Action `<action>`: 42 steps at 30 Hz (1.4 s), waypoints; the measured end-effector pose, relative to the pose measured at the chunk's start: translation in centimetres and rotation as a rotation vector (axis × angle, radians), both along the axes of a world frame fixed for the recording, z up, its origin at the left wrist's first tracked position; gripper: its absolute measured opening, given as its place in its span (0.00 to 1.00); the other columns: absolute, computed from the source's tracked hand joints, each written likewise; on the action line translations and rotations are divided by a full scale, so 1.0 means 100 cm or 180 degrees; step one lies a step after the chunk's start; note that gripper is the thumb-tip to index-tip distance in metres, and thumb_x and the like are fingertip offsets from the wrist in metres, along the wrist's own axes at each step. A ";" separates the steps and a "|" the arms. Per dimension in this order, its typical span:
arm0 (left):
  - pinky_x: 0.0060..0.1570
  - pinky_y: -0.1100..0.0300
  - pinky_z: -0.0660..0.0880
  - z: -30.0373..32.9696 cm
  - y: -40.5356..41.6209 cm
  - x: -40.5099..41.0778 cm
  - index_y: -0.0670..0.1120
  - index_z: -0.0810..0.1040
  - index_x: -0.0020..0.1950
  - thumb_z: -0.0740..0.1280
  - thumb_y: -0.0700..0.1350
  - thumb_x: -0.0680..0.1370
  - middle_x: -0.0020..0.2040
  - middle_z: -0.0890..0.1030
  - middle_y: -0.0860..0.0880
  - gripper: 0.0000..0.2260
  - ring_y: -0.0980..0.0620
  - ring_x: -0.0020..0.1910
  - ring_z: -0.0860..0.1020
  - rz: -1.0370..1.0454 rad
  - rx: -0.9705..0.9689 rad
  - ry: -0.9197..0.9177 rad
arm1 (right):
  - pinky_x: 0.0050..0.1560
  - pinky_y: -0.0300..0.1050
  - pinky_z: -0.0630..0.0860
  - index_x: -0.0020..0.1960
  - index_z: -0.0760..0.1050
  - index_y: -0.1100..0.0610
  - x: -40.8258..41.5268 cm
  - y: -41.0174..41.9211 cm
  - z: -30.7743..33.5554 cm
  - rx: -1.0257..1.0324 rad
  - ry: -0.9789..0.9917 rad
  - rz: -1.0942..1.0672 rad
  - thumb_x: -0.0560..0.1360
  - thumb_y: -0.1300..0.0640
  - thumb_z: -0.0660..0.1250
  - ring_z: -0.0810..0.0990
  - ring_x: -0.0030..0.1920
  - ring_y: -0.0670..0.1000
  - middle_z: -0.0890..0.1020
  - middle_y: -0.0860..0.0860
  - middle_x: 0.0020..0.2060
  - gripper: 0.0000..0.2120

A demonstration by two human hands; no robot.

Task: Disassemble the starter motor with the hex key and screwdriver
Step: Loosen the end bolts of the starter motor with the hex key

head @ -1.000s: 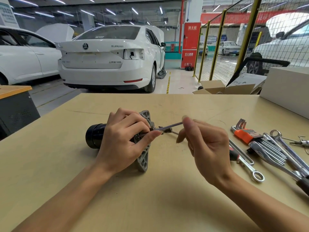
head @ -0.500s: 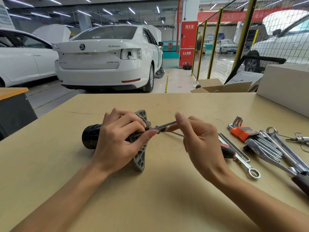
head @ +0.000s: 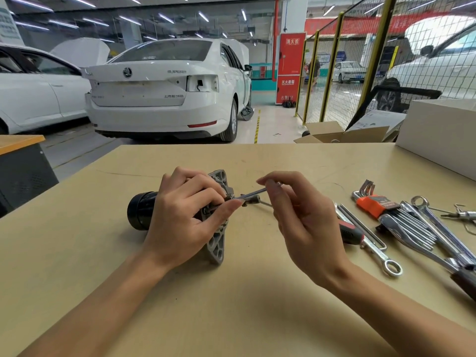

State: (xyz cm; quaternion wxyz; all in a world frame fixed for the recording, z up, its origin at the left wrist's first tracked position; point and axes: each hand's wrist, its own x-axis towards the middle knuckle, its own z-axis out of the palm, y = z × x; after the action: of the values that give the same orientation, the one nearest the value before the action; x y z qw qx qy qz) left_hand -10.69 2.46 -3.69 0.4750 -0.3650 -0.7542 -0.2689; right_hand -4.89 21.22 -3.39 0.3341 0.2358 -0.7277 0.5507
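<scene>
- The motor (head: 164, 215) lies on its side on the table (head: 231, 318), just left of centre. Its black can points to 9 o'clock and its grey flange (head: 217, 243) faces 3 o'clock.
- The left hand (head: 185, 222) wraps over the motor body. Its thumb and fingers curl round the housing and pin it to the table.
- The right hand (head: 304, 222), at 3 o'clock of the motor, pinches the outer end of the hex key (head: 253, 194) between thumb and fingertips (head: 265, 181).
- The key runs from the pinch toward 8 o'clock and meets the flange beside the left thumb. The fastener itself is hidden.
- Step in hand, as judged: backing out a through-bolt at the flange with the key.
- The next move calls for turning the key on its own axis while the left hand resists the twist. A tilted key could slip from the socket.
- The screwdriver (head: 350, 231), key set (head: 373, 204) and spanners (head: 386, 264) lie at 3 o'clock, apart from both hands.
</scene>
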 end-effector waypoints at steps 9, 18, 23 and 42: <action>0.46 0.43 0.71 0.000 0.001 -0.001 0.42 0.84 0.35 0.69 0.53 0.77 0.40 0.83 0.52 0.17 0.47 0.46 0.77 0.0051 -0.0031 0.0051 | 0.28 0.35 0.60 0.42 0.80 0.57 0.005 -0.002 0.005 -0.0101 0.0187 0.0231 0.80 0.53 0.62 0.62 0.25 0.42 0.65 0.41 0.25 0.14; 0.45 0.42 0.71 -0.002 0.001 -0.002 0.42 0.83 0.34 0.69 0.54 0.77 0.40 0.83 0.52 0.18 0.46 0.46 0.77 0.0047 -0.0020 0.0053 | 0.37 0.35 0.68 0.30 0.82 0.52 0.002 0.000 0.008 -0.0314 -0.0238 -0.0400 0.77 0.42 0.62 0.72 0.32 0.44 0.74 0.47 0.27 0.23; 0.45 0.42 0.71 -0.003 0.001 -0.003 0.42 0.83 0.34 0.69 0.54 0.77 0.40 0.83 0.52 0.18 0.47 0.47 0.76 0.0042 -0.0011 0.0035 | 0.39 0.37 0.72 0.29 0.81 0.50 0.004 0.000 0.009 -0.0245 -0.0385 -0.0559 0.77 0.39 0.64 0.77 0.42 0.44 0.77 0.48 0.36 0.23; 0.46 0.43 0.71 -0.002 -0.001 -0.003 0.43 0.83 0.34 0.70 0.54 0.76 0.40 0.83 0.52 0.17 0.46 0.46 0.77 0.0014 0.0002 0.0010 | 0.30 0.36 0.60 0.37 0.75 0.63 -0.002 0.001 0.004 -0.0119 -0.0459 -0.0398 0.80 0.48 0.61 0.62 0.27 0.43 0.64 0.43 0.23 0.21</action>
State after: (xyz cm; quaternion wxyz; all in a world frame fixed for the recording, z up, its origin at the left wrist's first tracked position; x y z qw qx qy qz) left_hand -10.99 2.41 -3.90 0.4769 -0.3635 -0.7542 -0.2675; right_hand -5.05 21.37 -3.04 0.3190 0.1434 -0.7527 0.5578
